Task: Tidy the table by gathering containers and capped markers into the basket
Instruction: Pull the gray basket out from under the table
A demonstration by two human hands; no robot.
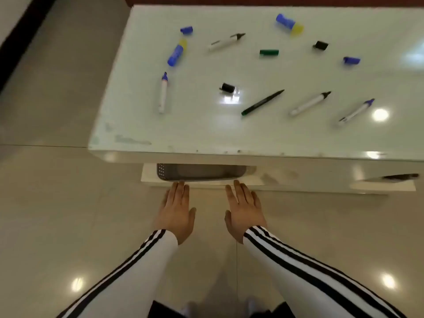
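Note:
A grey basket sits on the shelf under the white table, mostly hidden by the tabletop. My left hand and my right hand are flat and empty, fingertips just short of the basket's front rim. Several uncapped markers lie on the table: a blue-tipped one at the left, a black-tipped one, a green pen, another black-tipped one and a blue-tipped one. Two blue containers with yellow lids lie on their sides. Loose caps are scattered: blue, green, black.
Another black cap and a blue cap lie at the right. A dark object rests on the lower shelf at the far right. Glossy tiled floor surrounds the table.

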